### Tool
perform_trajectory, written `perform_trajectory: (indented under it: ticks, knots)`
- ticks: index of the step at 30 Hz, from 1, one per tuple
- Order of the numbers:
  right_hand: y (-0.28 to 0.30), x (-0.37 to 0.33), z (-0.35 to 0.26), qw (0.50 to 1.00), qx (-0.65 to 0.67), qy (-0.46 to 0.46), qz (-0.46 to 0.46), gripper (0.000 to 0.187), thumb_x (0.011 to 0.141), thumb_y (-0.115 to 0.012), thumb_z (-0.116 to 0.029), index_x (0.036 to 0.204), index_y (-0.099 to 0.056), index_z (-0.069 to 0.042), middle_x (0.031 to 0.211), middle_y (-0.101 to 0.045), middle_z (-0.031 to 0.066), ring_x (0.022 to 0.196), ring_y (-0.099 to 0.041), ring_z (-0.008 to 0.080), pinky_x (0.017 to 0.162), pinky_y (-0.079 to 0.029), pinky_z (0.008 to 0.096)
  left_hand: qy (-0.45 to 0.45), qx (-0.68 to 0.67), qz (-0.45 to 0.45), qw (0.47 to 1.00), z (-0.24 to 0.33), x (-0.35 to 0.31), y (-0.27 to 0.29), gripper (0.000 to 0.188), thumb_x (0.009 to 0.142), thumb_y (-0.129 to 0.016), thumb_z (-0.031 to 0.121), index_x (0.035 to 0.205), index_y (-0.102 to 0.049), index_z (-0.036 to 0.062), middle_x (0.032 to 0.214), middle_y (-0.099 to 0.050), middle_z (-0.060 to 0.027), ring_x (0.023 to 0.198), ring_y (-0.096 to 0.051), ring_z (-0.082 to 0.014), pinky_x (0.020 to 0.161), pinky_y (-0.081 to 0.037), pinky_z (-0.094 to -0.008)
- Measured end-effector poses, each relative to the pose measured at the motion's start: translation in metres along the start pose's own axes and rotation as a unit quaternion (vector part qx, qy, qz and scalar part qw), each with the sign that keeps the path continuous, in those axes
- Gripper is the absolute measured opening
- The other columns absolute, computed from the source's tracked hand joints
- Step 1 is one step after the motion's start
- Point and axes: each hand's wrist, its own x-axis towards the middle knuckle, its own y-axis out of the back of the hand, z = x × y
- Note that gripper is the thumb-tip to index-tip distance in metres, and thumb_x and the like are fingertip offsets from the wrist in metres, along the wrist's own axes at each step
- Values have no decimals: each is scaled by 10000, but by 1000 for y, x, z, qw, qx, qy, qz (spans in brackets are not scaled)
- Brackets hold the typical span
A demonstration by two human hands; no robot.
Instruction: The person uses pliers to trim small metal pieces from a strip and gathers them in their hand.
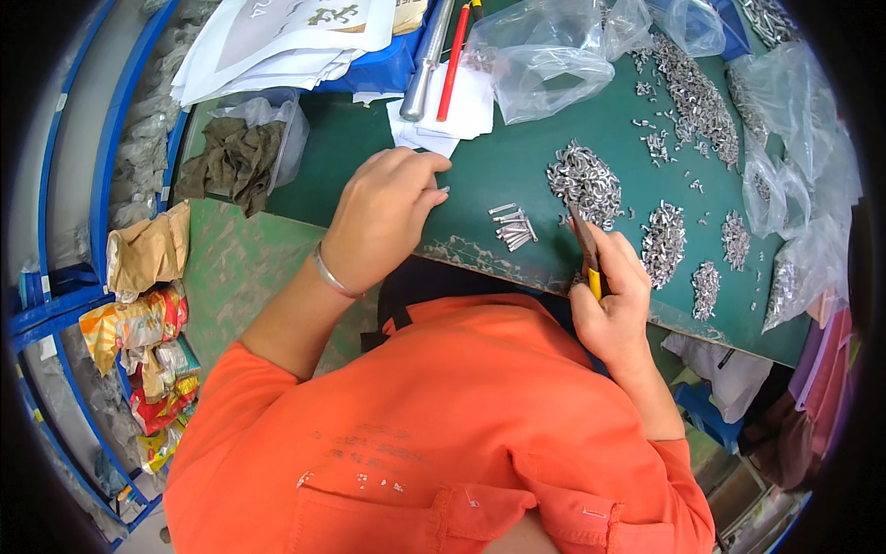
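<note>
My left hand [388,208] is over the table's near edge, thumb and forefinger pinched together on a small metal piece [445,190], of which only a shiny tip shows. My right hand [614,295] is wrapped around pliers [583,238] with yellow grips, their dark jaws pointing up at a pile of small curved metal parts [583,180]. Between the hands lies a little group of straight metal pins [515,231]. Right of the pliers are further heaps of small metal parts [663,245], one smaller heap [706,291] nearer the edge.
The green table [517,166] also carries a large spread of metal parts [692,97] and clear plastic bags [554,69]. Farther back, a metal rod [426,69] and a red pencil-like stick [452,69] lie on paper. A plastic bin [293,138] with brown cloth stands left, near blue-framed shelves [106,138].
</note>
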Motion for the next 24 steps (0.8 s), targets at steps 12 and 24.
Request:
perform_trajectory:
  ticks: [12, 24]
  knots:
    - [1, 4, -13, 995, -3, 10, -101, 643, 615, -554, 110, 1250, -564, 3, 841, -499, 126, 753, -520, 304, 674, -474, 376, 283, -538, -60, 791, 35, -7, -13, 110, 896, -648, -10, 1005, -656, -27, 874, -654, -63, 731, -632, -108, 636, -524, -223]
    - [3, 5, -15, 994, 3, 13, -107, 673, 609, -549, 118, 1271, -565, -1, 857, -499, 125, 776, -525, 299, 693, -472, 362, 234, -562, -60, 791, 41, -12, -15, 85, 892, -633, -50, 976, -634, -35, 981, -614, -85, 767, -632, -117, 681, -548, -231]
